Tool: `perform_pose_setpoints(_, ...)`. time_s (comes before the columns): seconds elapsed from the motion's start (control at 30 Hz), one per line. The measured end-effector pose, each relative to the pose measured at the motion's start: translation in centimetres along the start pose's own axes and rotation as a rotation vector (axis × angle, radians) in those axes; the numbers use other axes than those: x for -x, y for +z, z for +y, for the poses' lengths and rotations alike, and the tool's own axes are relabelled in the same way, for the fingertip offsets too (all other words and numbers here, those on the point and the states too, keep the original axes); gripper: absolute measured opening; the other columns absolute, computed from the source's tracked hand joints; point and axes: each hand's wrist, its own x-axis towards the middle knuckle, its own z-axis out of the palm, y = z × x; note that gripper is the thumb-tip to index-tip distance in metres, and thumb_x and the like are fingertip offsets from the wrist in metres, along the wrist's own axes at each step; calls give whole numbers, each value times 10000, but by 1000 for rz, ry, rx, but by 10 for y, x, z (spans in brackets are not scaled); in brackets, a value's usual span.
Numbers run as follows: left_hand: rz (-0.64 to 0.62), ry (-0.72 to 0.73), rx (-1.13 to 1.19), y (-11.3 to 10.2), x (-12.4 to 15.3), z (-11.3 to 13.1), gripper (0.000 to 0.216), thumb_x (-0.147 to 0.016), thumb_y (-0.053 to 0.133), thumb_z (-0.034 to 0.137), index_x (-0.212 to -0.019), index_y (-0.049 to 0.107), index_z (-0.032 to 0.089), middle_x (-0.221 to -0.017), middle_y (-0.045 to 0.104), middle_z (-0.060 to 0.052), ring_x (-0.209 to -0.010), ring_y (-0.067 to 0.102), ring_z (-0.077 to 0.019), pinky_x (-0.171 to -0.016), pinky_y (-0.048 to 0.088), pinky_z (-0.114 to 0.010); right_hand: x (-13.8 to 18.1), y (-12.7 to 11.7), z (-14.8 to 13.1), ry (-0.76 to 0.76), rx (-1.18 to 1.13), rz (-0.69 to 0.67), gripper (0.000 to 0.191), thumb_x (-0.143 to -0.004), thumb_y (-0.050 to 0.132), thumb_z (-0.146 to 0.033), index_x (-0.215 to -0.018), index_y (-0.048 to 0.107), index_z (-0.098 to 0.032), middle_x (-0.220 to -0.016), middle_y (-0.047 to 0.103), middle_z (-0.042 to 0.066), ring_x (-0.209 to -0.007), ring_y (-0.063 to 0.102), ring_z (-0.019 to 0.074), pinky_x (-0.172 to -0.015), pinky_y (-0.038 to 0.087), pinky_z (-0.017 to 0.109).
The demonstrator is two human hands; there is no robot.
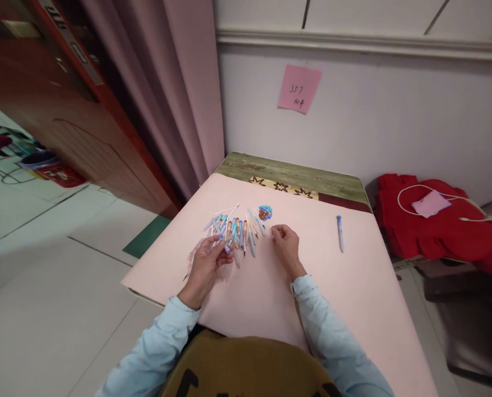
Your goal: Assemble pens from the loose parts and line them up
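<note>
My left hand (207, 263) pinches a short blue pen part (227, 249) between thumb and fingers, at the near edge of a heap of pen parts. In that heap lie pale blue and lilac pen barrels (252, 245), printed sleeves with brown or blue ends (244, 227) and thin white refills (223, 210). My right hand (286, 242) is held just right of the heap, thumb and fingertips together; whatever may be in them is too small to see. Behind the heap sits a small pile of blue and brown pieces (265, 212). A whole-looking blue pen (340, 234) lies apart at the right.
The table (353, 309) has a pale pink cover and stands against a white wall with a pink note (299, 89). A red cloth (419, 220) with a cord lies at the right. A pink curtain (179, 82) and a wooden door (88, 127) are at the left.
</note>
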Motion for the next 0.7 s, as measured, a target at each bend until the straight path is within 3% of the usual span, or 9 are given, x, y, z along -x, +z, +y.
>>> perform_pose_setpoints(0.23, 42, -100, 181, -13, 1, -2, 264, -756, 775, 236, -961, 633, 147, -779, 715, -46, -585, 637, -104, -558, 542, -203, 10, 9, -10, -175, 451, -110, 206, -770, 541, -237, -859, 724, -208, -819, 689, 20, -690, 582, 150, -669, 424, 251)
perform_pose_setpoints(0.37, 54, -227, 290, -12, -3, -3, 74, -819, 710, 183, -833, 672, 121, -775, 708, -61, -599, 629, -90, -586, 549, -184, 14, 18, -20, -160, 670, -137, 137, -765, 555, -213, -763, 692, -204, -781, 675, 22, -696, 568, 150, -628, 369, 246)
perform_pose_setpoints(0.5, -48, -251, 313, -9, -2, -7, 95, -825, 714, 220, -858, 695, 133, -853, 719, -66, -649, 639, -99, -634, 561, -198, 15, 27, -26, -134, 800, -130, 129, -791, 565, -225, -793, 692, -201, -827, 691, 37, -696, 571, 151, -595, 330, 253)
perform_pose_setpoints(0.7, -157, -106, 196, -1, 11, -10, 286, -707, 821, 280, -907, 664, 146, -927, 717, -69, -683, 648, -123, -687, 561, -273, 14, 38, -29, -162, 987, -142, 194, -873, 521, -236, -847, 707, -187, -887, 699, 86, -749, 625, 184, -629, 356, 270)
